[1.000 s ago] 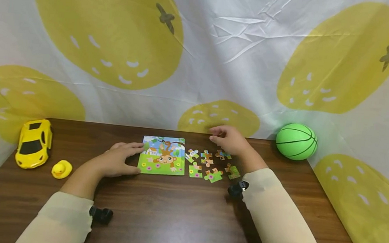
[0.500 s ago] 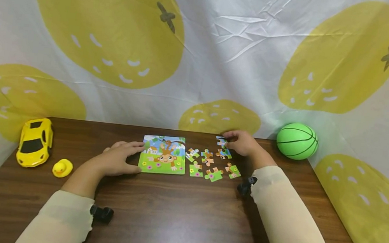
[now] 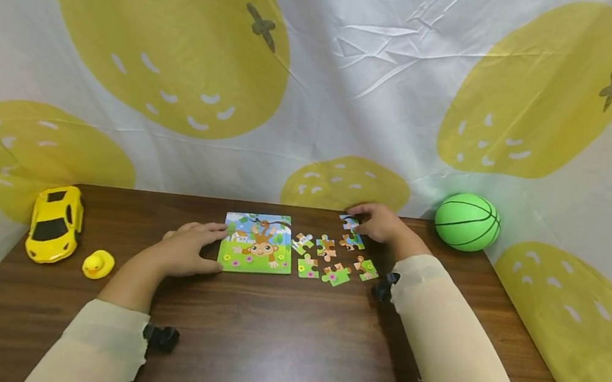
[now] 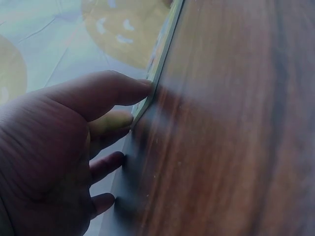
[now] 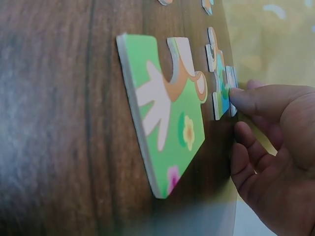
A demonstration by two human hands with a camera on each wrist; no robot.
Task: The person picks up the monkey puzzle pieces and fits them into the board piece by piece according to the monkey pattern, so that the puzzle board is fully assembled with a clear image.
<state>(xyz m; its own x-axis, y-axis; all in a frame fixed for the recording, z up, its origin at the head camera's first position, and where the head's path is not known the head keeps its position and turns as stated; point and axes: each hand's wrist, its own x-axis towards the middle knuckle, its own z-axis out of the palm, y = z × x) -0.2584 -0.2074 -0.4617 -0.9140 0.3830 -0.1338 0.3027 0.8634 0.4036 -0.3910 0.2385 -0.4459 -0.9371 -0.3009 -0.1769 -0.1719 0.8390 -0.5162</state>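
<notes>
A square monkey picture puzzle board lies flat on the table. My left hand rests at its left edge, fingers extended and thumb apart; the left wrist view shows the thumb against the board's thin edge. Toward the back of the table, my right hand pinches a blue-toned puzzle piece between thumb and index finger. Directly in front of that piece lies another blue and green piece. In the right wrist view, a green piece with a white hand print appears large, nearer the camera.
Several other loose puzzle pieces lie between the board and my right arm. At the left stand a yellow toy car and a yellow rubber duck. A green ball sits at the back right, by a lemon-print curtain.
My right hand has shifted right and down from above the table's back edge. The puzzle piece it pinches has come into view on the table. The left hand stays at the board.
</notes>
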